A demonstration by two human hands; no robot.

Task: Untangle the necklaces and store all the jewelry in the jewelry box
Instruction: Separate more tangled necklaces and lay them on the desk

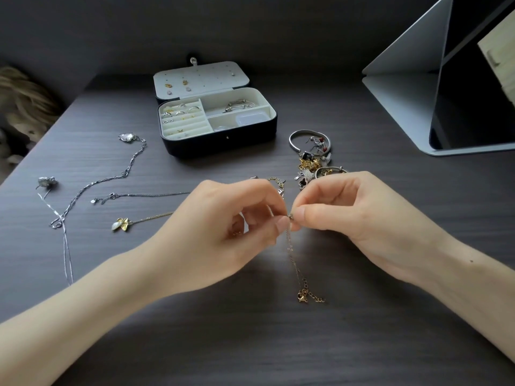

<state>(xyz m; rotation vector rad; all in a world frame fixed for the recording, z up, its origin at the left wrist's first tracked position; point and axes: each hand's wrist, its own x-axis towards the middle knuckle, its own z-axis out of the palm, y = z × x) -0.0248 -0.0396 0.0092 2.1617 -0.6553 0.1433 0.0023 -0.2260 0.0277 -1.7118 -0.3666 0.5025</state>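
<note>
Two hands: left hand and right hand pinch one gold chain, middle of frame.
Fingers: curled on the chain.
Jewelry box: open, upper middle of counter.
Other necklaces: left side.

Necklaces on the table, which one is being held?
The fine gold chain, pinched between the left hand and right hand; the other necklaces lie loose on the table to their left.

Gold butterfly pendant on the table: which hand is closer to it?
Left. The left hand sits just right of the gold butterfly pendant, not touching it. The right hand is farther right, beyond the left hand. Both pinch the thin chain.
</note>
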